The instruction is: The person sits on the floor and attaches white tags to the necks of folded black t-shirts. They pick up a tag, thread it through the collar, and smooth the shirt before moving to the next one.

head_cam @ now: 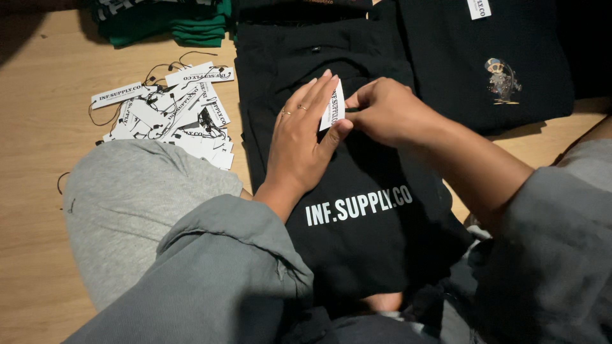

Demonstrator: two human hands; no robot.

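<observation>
- Wooden floor point(38, 127), light tone, dim lighting; I'm seated on it, grey-trousered knee point(127, 197) at lower left.
- Black garment point(363, 236) lies across my lap and on the floor ahead, white lettering printed across its lower part.
- My left hand point(303, 143) rests flat on the black garment, fingers stretched out and close together, rings on two fingers; thumb presses up against the lower edge of a white hang tag point(333, 106).
- White hang tag stands nearly upright, tilted a bit, between both hands, backed by my left fingertips.
- My right hand point(389, 111) is curled, fingertips pinched together right at the tag's right edge; looks like it pinches the tag or its string, can't tell which, too dark and small.
- Both my sleeves are grey, pushed up at the forearms.
- Pile of white hang tags point(172, 114) with black strings lies on the floor, left of the garment, well apart from my hands.
- Green folded clothes point(166, 22) stacked at top left.
- Second black garment point(491, 70) at top right, small figure graphic on it, another white tag at its top edge.
</observation>
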